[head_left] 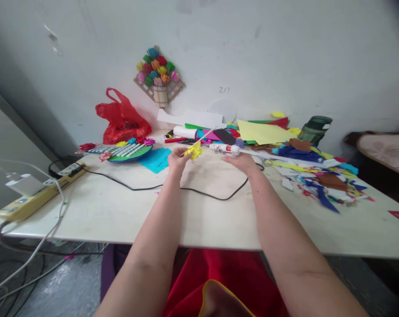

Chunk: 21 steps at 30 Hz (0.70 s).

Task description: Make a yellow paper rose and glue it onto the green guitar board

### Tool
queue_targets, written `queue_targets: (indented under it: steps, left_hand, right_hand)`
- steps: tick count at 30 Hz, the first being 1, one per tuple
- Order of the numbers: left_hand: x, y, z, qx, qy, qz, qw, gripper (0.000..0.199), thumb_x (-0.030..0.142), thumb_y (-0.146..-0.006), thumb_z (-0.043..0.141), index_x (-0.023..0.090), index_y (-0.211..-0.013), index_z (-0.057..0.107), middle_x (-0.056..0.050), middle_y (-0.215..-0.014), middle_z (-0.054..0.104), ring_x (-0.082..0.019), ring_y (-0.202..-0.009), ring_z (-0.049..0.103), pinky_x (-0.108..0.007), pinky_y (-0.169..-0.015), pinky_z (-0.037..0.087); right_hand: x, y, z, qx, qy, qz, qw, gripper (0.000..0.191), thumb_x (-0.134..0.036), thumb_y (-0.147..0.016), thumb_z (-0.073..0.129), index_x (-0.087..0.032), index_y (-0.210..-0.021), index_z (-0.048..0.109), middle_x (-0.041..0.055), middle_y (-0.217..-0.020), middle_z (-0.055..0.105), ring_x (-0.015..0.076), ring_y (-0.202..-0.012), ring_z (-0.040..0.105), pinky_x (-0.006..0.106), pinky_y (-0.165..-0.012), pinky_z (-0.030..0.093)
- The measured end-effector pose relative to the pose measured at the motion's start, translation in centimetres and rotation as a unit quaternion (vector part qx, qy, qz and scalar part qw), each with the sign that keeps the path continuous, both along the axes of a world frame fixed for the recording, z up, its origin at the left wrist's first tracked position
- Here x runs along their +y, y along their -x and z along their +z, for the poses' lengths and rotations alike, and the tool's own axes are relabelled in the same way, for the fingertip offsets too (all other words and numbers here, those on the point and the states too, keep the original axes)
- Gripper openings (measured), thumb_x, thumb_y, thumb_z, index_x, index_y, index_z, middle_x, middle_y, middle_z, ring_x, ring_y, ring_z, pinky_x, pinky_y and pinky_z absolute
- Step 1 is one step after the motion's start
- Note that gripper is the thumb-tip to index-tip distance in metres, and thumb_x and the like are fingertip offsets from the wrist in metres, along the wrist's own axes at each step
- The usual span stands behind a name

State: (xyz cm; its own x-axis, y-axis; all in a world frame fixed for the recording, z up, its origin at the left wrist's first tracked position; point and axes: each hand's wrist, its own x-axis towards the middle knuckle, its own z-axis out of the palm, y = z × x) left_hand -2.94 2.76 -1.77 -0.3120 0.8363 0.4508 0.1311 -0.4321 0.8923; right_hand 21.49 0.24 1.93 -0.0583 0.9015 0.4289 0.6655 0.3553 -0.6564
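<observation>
Over the middle of the table, my left hand [177, 159] is closed around a yellow paper flower [194, 151]. A thin pale stick [204, 136] slants up to the right from the flower. Opposite it, my right hand [241, 163] grips a white hot glue gun [230, 150], its nozzle end pointing left toward the flower with a gap between. A long whitish strip, perhaps a glue stick, reaches right from the gun's back. A black cord [212, 197] loops across the table below both hands. My fingers partly hide the gun's handle.
A yellow power strip [37, 193] lies at the left edge. Behind are a red plastic bag [120, 121], a green disc with rolled sticks [130, 154] and blue paper [156, 160]. Coloured scraps [331, 180] and a green bottle [315, 129] occupy the right. A flower decoration [160, 77] hangs behind.
</observation>
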Motion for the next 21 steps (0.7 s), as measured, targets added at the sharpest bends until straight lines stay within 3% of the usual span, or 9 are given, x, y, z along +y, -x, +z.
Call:
queue_targets:
  steps: [3, 7, 13, 21]
  left_hand:
    - [-0.3, -0.1, 0.6, -0.142, 0.014, -0.025, 0.989, 0.044, 0.034, -0.042, 0.083, 0.015, -0.075, 0.060, -0.004, -0.076, 0.069, -0.017, -0.072, 0.065, -0.030, -0.071, 0.052]
    - [-0.8, -0.3, 1.2, -0.214, -0.003, -0.040, 0.976, 0.047, 0.031, -0.036, 0.086, 0.015, -0.072, 0.062, -0.002, -0.072, 0.067, -0.016, -0.071, 0.064, -0.030, -0.072, 0.050]
    - [-1.1, -0.7, 1.2, -0.228, 0.000, -0.087, 0.970, 0.043, 0.029, -0.037, 0.087, 0.015, -0.070, 0.062, -0.002, -0.070, 0.067, -0.015, -0.069, 0.062, -0.030, -0.072, 0.048]
    - [-1.5, -1.3, 1.2, -0.185, 0.030, -0.150, 0.971, 0.040, 0.026, -0.039, 0.085, 0.015, -0.071, 0.063, -0.002, -0.071, 0.067, -0.015, -0.068, 0.062, -0.030, -0.072, 0.047]
  right_hand:
    - [0.1, -0.1, -0.2, -0.078, 0.011, -0.036, 0.996, 0.035, -0.042, -0.066, 0.066, -0.021, -0.094, 0.069, 0.0045, -0.092, 0.071, 0.0251, -0.086, 0.065, 0.033, -0.071, 0.050]
    - [0.2, 0.3, -0.8, -0.180, 0.023, -0.039, 0.983, 0.043, -0.036, -0.071, 0.062, -0.025, -0.113, 0.065, 0.0047, -0.105, 0.070, 0.0253, -0.094, 0.064, 0.032, -0.075, 0.049]
    - [0.8, 1.8, -2.4, -0.239, 0.040, -0.005, 0.970, 0.053, -0.022, -0.076, 0.056, -0.026, -0.129, 0.054, 0.0050, -0.126, 0.061, 0.0249, -0.110, 0.059, 0.034, -0.090, 0.046]
    - [1.3, 3.7, -4.1, -0.285, 0.003, 0.027, 0.958, 0.046, -0.020, -0.083, 0.053, -0.020, -0.128, 0.055, 0.0112, -0.113, 0.064, 0.0241, -0.106, 0.057, 0.032, -0.090, 0.043]
